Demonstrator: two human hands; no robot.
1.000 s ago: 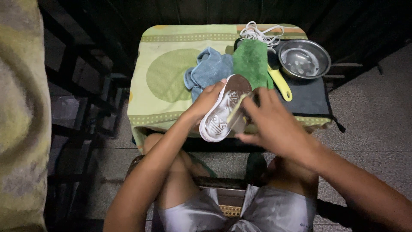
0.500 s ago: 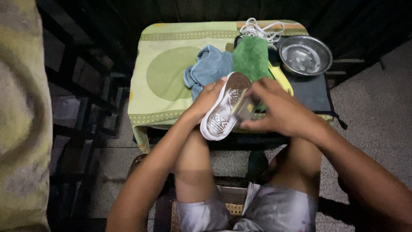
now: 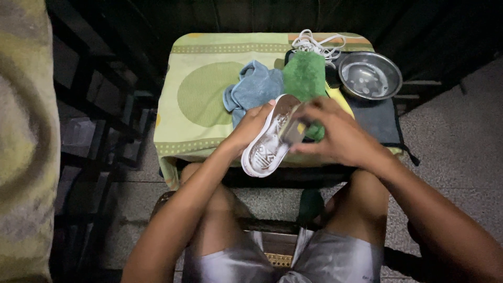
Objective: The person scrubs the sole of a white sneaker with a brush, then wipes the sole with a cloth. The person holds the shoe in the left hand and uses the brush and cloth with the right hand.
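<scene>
Shoe (image 3: pixel 270 137), one, white, sole up, is held over the near edge of the surface (image 3: pixel 204 57), toe end toward the person. Left hand (image 3: pixel 250 127): grip clamped around the shoe's left side, near the heel. Right hand (image 3: pixel 335 137): grip closed on a small brush-like object (image 3: pixel 294 130) pressed to the sole; motion-blurred, identity not certain. Change over the last second: the right hand has slid up the sole from mid-length toward the heel end, and the shoe sits slightly lower and more toward the person; the left-hand grip is unchanged. Judgement: a scrubbing stroke on the sole is in progress, and the tread still looks grey and soiled. Count, outward from the grip: cloths, two, both just beyond the shoe, one blue cloth (image 3: pixel 252 90) to the left of the grip and one green cloth (image 3: pixel 305 76) directly beyond it. Yellow strip (image 3: pixel 341 99), one, showing at the green cloth's right edge; kind not resolved. Laces (image 3: pixel 317 44), one white bundle at the far edge. Metal bowl (image 3: pixel 370 75), one, far right of the grip; its contents cannot be made out.
</scene>
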